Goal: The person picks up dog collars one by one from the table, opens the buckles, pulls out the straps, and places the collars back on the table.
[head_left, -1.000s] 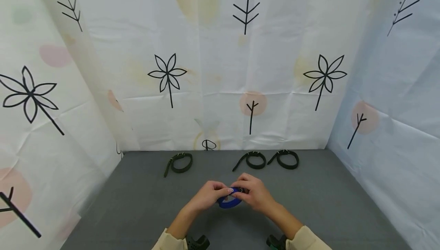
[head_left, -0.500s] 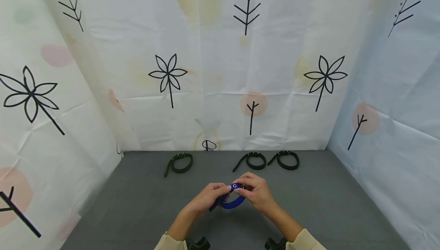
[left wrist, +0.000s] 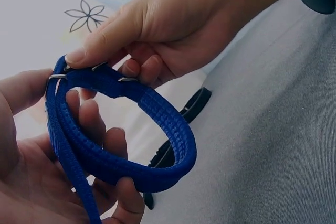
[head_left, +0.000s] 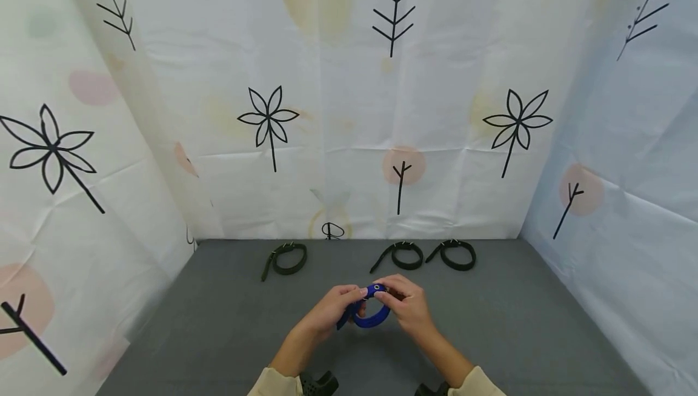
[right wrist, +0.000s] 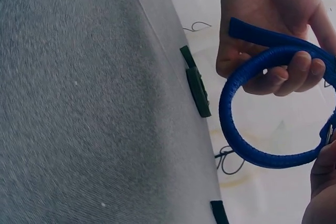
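Observation:
A blue collar (head_left: pixel 372 322) is bent into a loop between both hands, above the grey table. My left hand (head_left: pixel 329 309) grips its left side, and the strap's loose tail hangs below that hand. My right hand (head_left: pixel 412 304) pinches the collar's upper right part, near the metal fittings. In the left wrist view, the padded blue collar (left wrist: pixel 178 135) shows several metal fittings along its top, with the right thumb pressing beside one. The right wrist view shows the blue collar (right wrist: pixel 236 129) with its tail lying across the left palm; the right hand is partly cut off there.
Three dark green collars lie coiled along the back of the grey table (head_left: pixel 240 335): one collar (head_left: pixel 288 272) at left, another collar (head_left: pixel 408 265) right of centre, and a third collar (head_left: pixel 459 268) beside it. A printed white curtain (head_left: pixel 338 111) encloses the back and sides.
Both hands have raised the blue collar slightly. Its loop looks rounder, and the strap's tail has come into sight under my left hand. The green collars stay put.

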Action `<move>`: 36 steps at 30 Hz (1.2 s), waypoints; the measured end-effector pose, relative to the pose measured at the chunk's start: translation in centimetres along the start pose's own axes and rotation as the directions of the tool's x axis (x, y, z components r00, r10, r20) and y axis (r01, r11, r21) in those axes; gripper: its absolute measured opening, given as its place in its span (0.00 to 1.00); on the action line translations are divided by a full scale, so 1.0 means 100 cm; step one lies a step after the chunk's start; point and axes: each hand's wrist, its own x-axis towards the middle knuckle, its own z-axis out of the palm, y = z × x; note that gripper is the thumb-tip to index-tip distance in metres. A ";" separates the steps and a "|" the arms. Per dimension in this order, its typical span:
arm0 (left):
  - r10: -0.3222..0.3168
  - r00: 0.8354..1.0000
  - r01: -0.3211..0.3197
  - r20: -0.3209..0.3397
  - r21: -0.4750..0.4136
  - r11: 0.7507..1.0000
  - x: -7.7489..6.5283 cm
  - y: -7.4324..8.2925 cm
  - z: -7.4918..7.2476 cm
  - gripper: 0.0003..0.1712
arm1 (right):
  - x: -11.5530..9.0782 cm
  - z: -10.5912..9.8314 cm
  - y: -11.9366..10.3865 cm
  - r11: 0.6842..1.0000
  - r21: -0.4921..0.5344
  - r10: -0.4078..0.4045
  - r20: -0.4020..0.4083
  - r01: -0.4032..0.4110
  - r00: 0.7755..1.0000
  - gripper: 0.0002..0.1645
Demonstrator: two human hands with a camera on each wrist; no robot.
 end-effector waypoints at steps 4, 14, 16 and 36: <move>0.001 1.000 0.000 0.007 -0.011 1.000 0.001 -0.001 0.000 0.25 | -0.002 0.002 0.001 0.998 0.022 0.062 -0.042 -0.061 0.997 0.08; 0.013 1.000 -0.013 0.010 -0.041 0.999 0.000 0.000 -0.001 0.18 | -0.004 0.010 -0.006 0.934 0.180 0.331 -0.123 -0.307 0.936 0.07; 0.024 1.000 -0.023 0.009 -0.050 0.998 -0.001 0.000 -0.002 0.18 | -0.004 0.012 -0.008 0.906 0.227 0.391 -0.129 -0.357 0.911 0.08; 0.083 0.995 -0.065 -0.051 0.283 0.957 -0.012 0.010 -0.005 0.18 | 0.005 -0.013 0.030 0.989 -0.146 0.047 0.342 0.004 0.938 0.11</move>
